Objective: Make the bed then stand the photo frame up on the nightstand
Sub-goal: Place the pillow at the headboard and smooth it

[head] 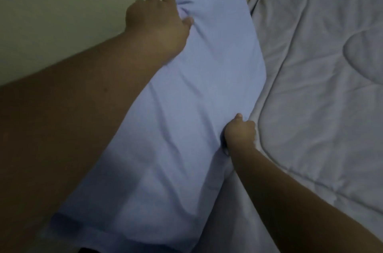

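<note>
A pale blue pillow (pixel 186 97) lies on the grey quilted bed (pixel 321 87)

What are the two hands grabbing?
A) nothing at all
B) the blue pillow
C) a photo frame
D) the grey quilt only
B: the left hand and the right hand each grip an edge of the blue pillow, bunching its cloth; the grey quilt lies beside it, and no photo frame is in view.

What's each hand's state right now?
Left hand: closed, gripping the light blue fabric pillow at its far edge.
Right hand: closed, gripping the same pillow's edge beside the grey quilted comforter.
</note>
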